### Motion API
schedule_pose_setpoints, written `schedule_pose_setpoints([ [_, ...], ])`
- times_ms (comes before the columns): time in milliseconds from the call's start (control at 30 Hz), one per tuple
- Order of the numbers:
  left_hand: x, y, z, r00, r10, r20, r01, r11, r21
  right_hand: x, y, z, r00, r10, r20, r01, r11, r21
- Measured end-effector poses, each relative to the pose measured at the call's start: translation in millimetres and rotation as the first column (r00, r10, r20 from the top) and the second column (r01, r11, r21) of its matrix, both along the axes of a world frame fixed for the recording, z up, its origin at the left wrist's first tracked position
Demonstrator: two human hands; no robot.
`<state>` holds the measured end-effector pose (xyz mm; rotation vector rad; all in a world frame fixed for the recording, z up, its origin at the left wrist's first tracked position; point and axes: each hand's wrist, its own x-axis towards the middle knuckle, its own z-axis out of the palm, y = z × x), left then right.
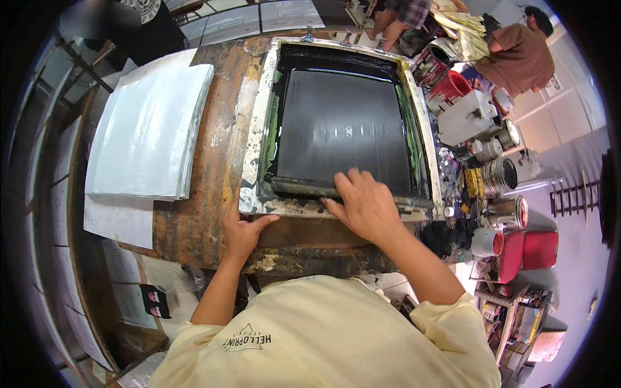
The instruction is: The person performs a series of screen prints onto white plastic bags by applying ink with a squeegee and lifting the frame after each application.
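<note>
A screen printing frame (253, 152) with a pale, ink-stained wooden border lies on the worn wooden table before me. Its mesh (343, 123) is dark, and glossy black ink lines the far and right edges. With my right hand (367, 205) I grip a long squeegee (304, 188), which lies crosswise at the near end of the mesh. My left hand (240, 227) is at the near left corner of the frame, thumb along the front edge and fingers up the left side; the fingertips are partly hidden.
Left of the frame stands a thick stack of white sheets (145, 132) on the table (220, 123). Metal clamps (346, 37) hold the frame's far edge. Ink cans (499, 174) and a white jug (466, 118) crowd the right side. Other people (521, 58) are beyond.
</note>
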<state>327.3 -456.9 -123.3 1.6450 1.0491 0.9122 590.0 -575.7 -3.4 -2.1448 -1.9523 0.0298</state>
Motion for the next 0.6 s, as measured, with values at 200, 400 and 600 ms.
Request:
schedule_pose_setpoints([
  [200,23.9,18.3,94.1,0.981,0.075,0.182,-0.086,0.995,0.057,6.3,7.2,98.1,0.966,-0.035,0.255,-0.065,0.925,0.375],
  [400,50.9,20.8,108.3,0.995,0.057,-0.078,-0.013,0.877,0.480,33.8,60.9,148.9,0.940,-0.147,0.309,-0.069,0.803,0.593],
  [600,38.0,-44.3,14.0,0.551,0.072,-0.831,0.391,0.858,0.333,45.1,87.6,189.3,0.942,-0.098,0.321,-0.136,0.761,0.634],
])
